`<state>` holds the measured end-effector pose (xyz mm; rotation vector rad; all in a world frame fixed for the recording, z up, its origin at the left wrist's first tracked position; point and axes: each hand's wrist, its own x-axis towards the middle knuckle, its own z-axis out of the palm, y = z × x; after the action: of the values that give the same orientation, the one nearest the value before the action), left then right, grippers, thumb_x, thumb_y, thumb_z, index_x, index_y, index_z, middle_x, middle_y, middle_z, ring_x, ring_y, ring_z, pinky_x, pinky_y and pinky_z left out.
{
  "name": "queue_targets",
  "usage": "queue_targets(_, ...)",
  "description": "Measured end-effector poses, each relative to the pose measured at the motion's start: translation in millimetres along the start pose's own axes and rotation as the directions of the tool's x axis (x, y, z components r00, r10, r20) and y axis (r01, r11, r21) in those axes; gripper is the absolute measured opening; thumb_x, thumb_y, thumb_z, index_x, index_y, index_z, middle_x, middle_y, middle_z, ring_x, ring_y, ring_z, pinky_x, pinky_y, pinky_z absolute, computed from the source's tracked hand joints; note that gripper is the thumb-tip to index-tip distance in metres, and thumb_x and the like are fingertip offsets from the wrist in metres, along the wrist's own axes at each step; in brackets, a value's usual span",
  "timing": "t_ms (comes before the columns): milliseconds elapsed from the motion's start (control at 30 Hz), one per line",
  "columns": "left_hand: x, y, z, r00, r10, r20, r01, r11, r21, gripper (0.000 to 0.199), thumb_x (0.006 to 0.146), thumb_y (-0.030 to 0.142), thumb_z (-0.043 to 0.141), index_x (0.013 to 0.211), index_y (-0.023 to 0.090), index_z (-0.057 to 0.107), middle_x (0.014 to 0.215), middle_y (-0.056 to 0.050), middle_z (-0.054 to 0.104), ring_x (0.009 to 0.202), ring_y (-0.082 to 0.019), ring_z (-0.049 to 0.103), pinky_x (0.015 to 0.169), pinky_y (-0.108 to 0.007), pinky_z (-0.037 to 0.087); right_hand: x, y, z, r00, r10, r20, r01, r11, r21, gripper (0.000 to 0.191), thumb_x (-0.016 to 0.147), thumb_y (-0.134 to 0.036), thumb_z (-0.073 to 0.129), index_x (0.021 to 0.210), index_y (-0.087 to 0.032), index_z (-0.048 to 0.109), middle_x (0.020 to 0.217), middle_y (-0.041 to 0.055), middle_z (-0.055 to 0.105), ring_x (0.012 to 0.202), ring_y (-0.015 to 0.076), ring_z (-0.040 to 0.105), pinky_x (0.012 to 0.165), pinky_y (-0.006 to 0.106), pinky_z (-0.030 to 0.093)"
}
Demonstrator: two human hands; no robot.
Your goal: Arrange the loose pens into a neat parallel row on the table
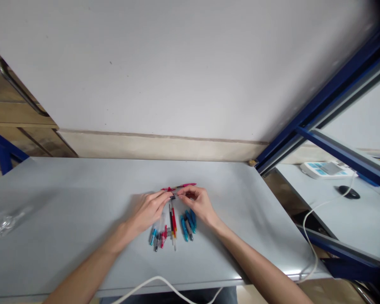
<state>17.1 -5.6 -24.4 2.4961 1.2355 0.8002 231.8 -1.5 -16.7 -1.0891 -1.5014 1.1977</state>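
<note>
- Pen piece [173,196]: small, clear and dark, held between both hands above the middle of the table [82,253]; its long axis runs roughly left to right. Which end is the tip is too small to tell.
- Left hand [150,207]: fingers bent and closed at the tips on the piece's left part.
- Right hand [199,204]: thumb and forefinger pinching its right part.
- Pink pen [189,184]: just beyond the hands, lying crosswise.
- Refills [174,221]: dark and red, side by side, pointing toward the person.
- Clear tubes [160,226]: left of the refills, blue, dark and red parts at their near ends.
- Grips [188,226]: blue and grey, right of the refills, slanting.
- Plastic bag [4,226]: clear, crumpled, at the left; contents unclear.
- White device [327,169]: on the side table [345,219], near a black mouse [349,192]; its markings are unreadable.
</note>
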Motion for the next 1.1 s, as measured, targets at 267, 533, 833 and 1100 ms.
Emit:
queue_targets(267, -2.3, -0.1, 5.0, 0.998, 0.057, 0.01, -0.057, 0.997, 0.042, 0.026, 0.105, 0.024, 0.045, 0.118, 0.023, 0.068, 0.113, -0.005, 0.073, 0.097, -0.021, 0.072, 0.084, -0.033, 0.057, -1.7, 7.5, 4.7, 0.998, -0.065, -0.001, 0.065, 0.997, -0.035, 0.017, 0.084, -0.031, 0.074, 0.087, -0.017, 0.065, 0.082, 0.0023, 0.069, 0.075, 0.0161, 0.064, 0.074, 0.028, 0.05)
queue_targets(533, -2.0, 5.5, 0.5, 0.99, 0.089, 0.107, -0.101, 0.988, 0.116, 0.031, 0.108, 0.032, 0.044, 0.096, 0.019, 0.07, 0.087, -0.003, 0.07, 0.074, -0.017, 0.068, 0.065, -0.028, 0.05, -11.9, -5.3, 9.0, 0.974, -0.075, 0.213, 0.118, 0.974, -0.194, 0.015, 0.099, -0.033, 0.057, 0.092, -0.02, 0.058, 0.071, -0.0013, 0.066, 0.065, 0.0149, 0.06, 0.067, 0.025, 0.046)
queue_targets(833, -6.0, 1.0, 3.7, 0.992, 0.074, 0.103, -0.09, 0.983, 0.16, 0.028, 0.107, 0.028, 0.046, 0.118, 0.027, 0.072, 0.105, -0.002, 0.078, 0.084, -0.019, 0.075, 0.069, -0.027, 0.052, 5.1, -29.5, -47.6, 0.917, 0.119, 0.382, 0.128, 0.817, -0.563, 0.009, 0.095, -0.023, 0.061, 0.102, -0.022, 0.066, 0.065, -0.0058, 0.053, 0.057, 0.0121, 0.045, 0.059, 0.025, 0.035)
queue_targets(1100, -3.8, 0.4, 5.1, 0.992, 0.068, 0.109, -0.086, 0.982, 0.171, 0.029, 0.107, 0.026, 0.044, 0.109, 0.024, 0.073, 0.101, -0.002, 0.077, 0.081, -0.017, 0.074, 0.068, -0.025, 0.052, 3.8, -26.5, -64.1, 0.701, 0.454, 0.55, 0.02, 0.758, -0.652, 0.072, 0.07, -0.024, 0.09, 0.129, -0.021, 0.051, 0.07, -0.0087, 0.055, 0.062, 0.0126, 0.052, 0.059, 0.024, 0.037)
